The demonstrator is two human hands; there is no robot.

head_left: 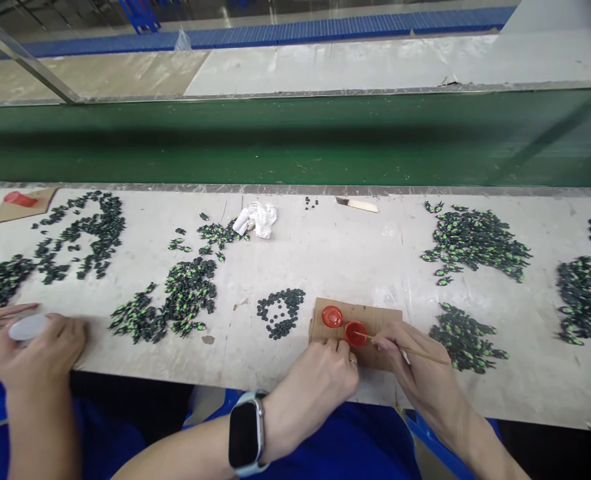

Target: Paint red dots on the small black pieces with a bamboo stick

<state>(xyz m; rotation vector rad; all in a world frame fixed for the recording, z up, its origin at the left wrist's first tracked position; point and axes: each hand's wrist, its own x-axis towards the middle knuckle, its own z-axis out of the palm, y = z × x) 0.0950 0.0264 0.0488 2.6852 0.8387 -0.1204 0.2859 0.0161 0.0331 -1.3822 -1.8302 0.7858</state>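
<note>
My left hand (320, 380), with a smartwatch on its wrist, rests at the table's front edge. Its fingers are curled against a brown cardboard piece (375, 317), and what they pinch is hidden. Two red caps sit on the cardboard: one (332, 316) to the left and one (356, 333) right by my fingertips. My right hand (415, 367) is closed on a thin wooden stick (420, 353), whose tip lies in the nearer red cap. A small heap of dark round pieces (280, 312) lies just left of the cardboard.
Piles of dark pieces with green marks (475, 243) are spread along the white table (345, 260). Crumpled white tissue (256, 219) and a knife (358, 204) lie near the back edge. Behind runs a green conveyor belt (295, 140). At left, another person's hands (35, 347) hold a white lid.
</note>
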